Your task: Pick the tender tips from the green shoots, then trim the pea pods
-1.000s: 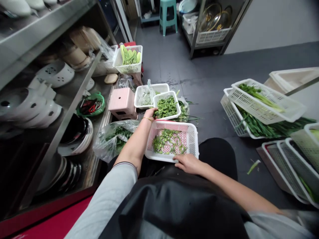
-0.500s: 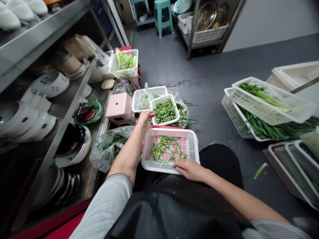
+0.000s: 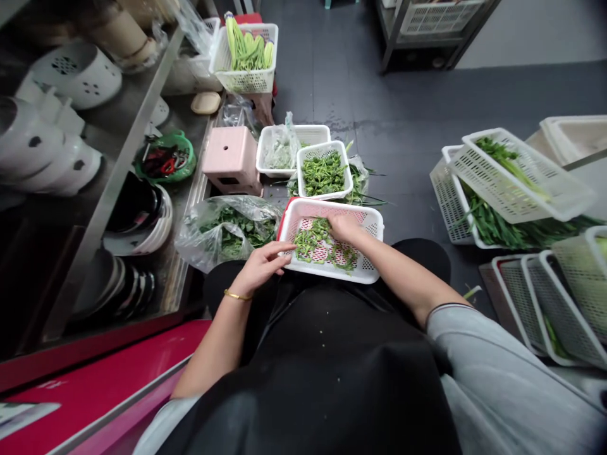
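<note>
A white perforated basket sits at my lap with chopped green vegetable pieces scattered over its bottom. My left hand is at its left rim, fingers stretched out and apart, with nothing in them. Inside the basket, my right hand reaches to the far side of the greens. Its fingers curl down against them, and the tips are hidden. Just beyond stands a smaller white basket heaped with leafy green tips.
To the left are a clear bag of greens, a pink stool and a shelf of dishes. A white basket of pale green stalks stands farther back. Stacked baskets with long greens are at the right.
My left hand has drawn back from the smaller basket to the near basket's left rim. My right hand has moved from the near rim into the far part of the basket. The view has tilted down.
</note>
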{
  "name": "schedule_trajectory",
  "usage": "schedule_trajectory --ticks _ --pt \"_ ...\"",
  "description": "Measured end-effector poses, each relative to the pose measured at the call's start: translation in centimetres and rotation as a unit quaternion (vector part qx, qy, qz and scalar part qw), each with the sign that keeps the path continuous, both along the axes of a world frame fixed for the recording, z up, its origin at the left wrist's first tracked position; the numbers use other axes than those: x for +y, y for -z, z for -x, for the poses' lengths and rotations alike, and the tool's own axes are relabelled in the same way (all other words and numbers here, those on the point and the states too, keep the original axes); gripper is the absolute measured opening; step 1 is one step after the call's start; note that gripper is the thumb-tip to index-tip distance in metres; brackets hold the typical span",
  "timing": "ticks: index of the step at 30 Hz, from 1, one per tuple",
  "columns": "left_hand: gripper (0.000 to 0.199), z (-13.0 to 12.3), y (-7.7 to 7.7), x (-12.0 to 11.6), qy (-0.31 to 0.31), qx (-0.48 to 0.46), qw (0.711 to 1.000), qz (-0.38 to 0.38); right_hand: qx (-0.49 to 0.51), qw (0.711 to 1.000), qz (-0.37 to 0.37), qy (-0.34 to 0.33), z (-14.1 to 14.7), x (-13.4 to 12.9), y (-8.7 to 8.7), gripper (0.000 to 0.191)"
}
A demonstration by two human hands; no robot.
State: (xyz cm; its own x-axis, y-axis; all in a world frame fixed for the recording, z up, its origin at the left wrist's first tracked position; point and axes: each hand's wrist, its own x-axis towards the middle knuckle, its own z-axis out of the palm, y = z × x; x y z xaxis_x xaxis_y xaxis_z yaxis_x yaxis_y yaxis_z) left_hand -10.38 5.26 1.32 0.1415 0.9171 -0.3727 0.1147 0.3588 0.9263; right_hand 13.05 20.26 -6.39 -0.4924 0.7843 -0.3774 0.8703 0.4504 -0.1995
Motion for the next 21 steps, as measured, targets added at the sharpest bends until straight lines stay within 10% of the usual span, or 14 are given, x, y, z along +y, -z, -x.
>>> schedule_trajectory --ticks 9,17,21 --pt "0.035 -2.3 3.0 3.6 -0.064 -0.114 0.989 0.069 -0.044 0.999 0.011 0.013 -4.3 -0.8 -1.1 0.028" --pt "0.026 -4.9 5.7 6.4 -0.154 -0.226 0.952 0.137 -0.013 0.999 0.002 0.046 0.6 -0.8 1.2 0.031" --pt "0.028 -6.1 6.6 6.5 -0.166 -0.274 0.928 0.188 0.019 0.999 0.018 0.035 -0.4 -0.5 -0.6 0.028"
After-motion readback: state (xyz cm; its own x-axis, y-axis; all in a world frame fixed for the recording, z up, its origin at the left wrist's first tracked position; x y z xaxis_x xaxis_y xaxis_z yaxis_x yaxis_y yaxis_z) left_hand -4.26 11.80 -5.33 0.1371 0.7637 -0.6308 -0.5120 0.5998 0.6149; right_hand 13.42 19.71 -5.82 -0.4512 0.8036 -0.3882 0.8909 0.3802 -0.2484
